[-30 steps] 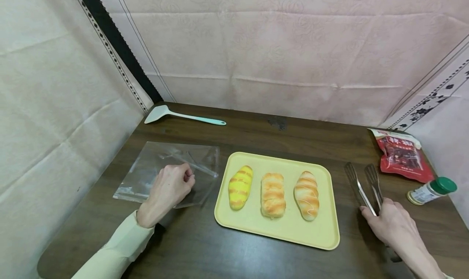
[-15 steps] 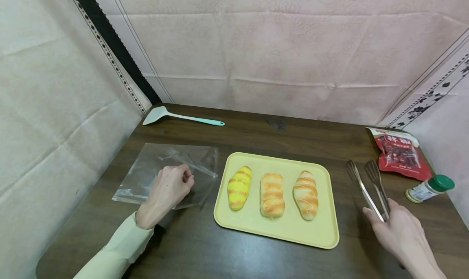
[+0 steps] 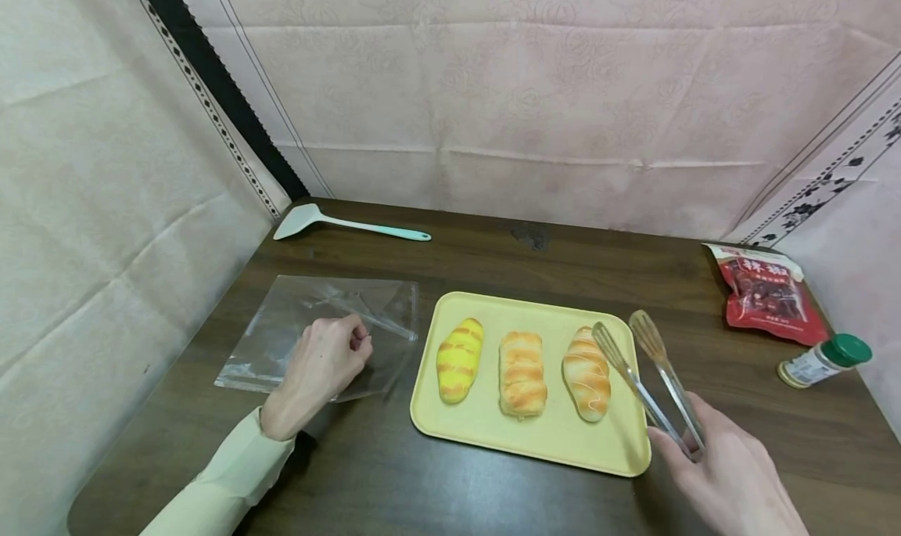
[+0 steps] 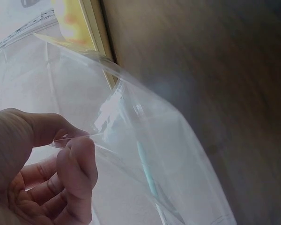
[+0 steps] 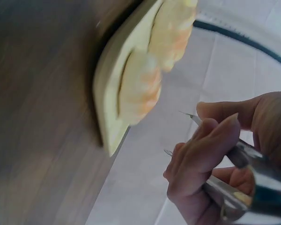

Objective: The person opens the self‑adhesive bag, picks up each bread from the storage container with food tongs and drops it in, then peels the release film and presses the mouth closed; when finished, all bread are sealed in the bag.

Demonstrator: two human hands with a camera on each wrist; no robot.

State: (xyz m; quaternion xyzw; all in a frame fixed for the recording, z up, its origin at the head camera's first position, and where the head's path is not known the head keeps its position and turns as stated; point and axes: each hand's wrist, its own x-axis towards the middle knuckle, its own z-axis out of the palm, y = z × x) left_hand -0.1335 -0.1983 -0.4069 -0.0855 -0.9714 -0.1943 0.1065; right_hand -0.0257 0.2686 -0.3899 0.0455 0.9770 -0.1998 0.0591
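My left hand pinches the edge of a clear plastic bag between thumb and curled forefinger. In the head view the bag spreads out left of the tray. My right hand grips metal tongs, whose two arms stand apart with nothing between them. The tips hang over the right side of a pale yellow tray, one overlapping the right-hand bread roll. On the tray a yellow striped roll lies at left and a rectangular bun in the middle.
A pale turquoise spatula lies at the back left of the dark wooden table. Right of the tongs are a red food packet and a green-capped jar on its side. Light cloth hangs behind.
My right hand has carried the tongs leftward from beside the packet, so their tips now hang over the tray's right side. The left hand stays on the bag.
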